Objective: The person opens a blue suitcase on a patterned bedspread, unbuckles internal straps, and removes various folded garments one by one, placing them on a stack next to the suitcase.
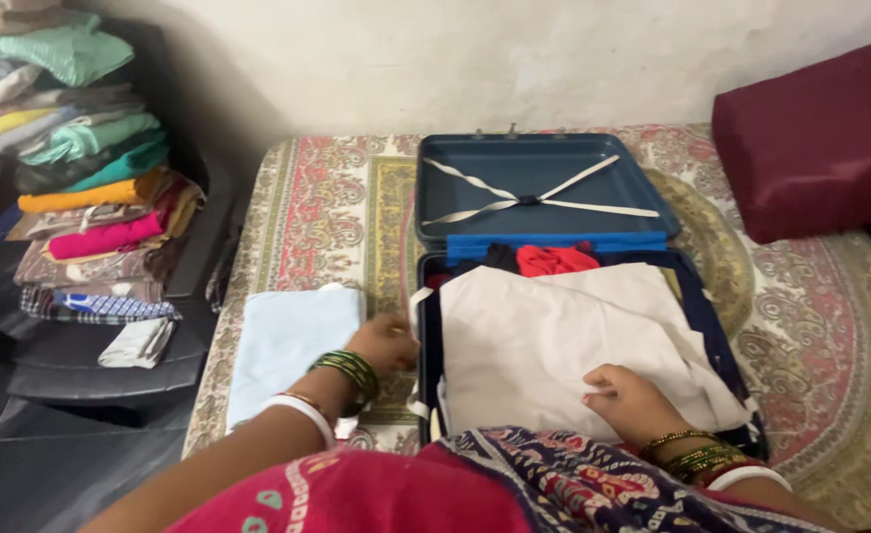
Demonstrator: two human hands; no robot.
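My right hand (631, 397) lies palm down on the white folded cloth (564, 345) that fills the near half of the open blue suitcase (544, 178). Its fingers are loosely curled against the fabric, pressing rather than gripping. My left hand (386, 341) sits just outside the suitcase's left wall, at the edge nearest the pale blue folded cloth (292, 345). The fingers are bent under, and I cannot tell whether they hold anything or only touch the suitcase's rim.

Inside the suitcase, beyond the white cloth, a red garment (554, 260) and a black one (500, 257) show at the hinge side, with a bright blue piece (554, 242) behind them. The raised lid carries crossed white straps (534, 197).

The suitcase rests on a patterned bedspread (327, 197). To the right of the suitcase, near the wall, lies a maroon cushion (815, 138). Well to the left of the suitcase, off the bed, a stack of folded clothes (85, 168) in many colours stands on a dark shelf (110, 370).
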